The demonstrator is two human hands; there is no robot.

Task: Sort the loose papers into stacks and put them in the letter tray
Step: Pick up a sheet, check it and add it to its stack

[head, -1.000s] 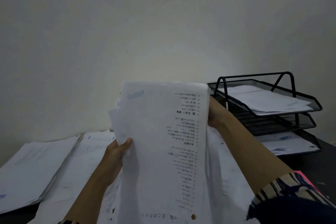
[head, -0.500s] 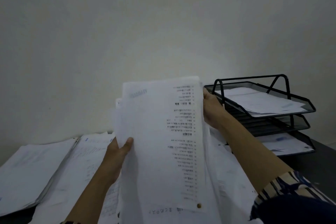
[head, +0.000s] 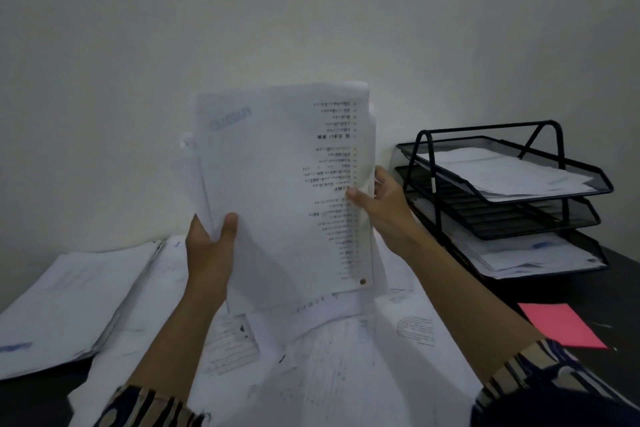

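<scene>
Pink sheet (head: 561, 329) flat on dark desk (head: 616, 288) — pale wall (head: 311, 10) behind

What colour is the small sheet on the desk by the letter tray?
Pink, or pinkish red: the small sheet lies on the dark desk, seen in the head view.

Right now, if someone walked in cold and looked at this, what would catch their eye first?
First, the sheaf of papers held upright at centre, gripped by the left hand at its lower left edge and the right hand at its right edge. To the right stands a black three-tier letter tray, with paper in the top and bottom tiers. A pink sheet lies on the dark desk in front of it.
</scene>
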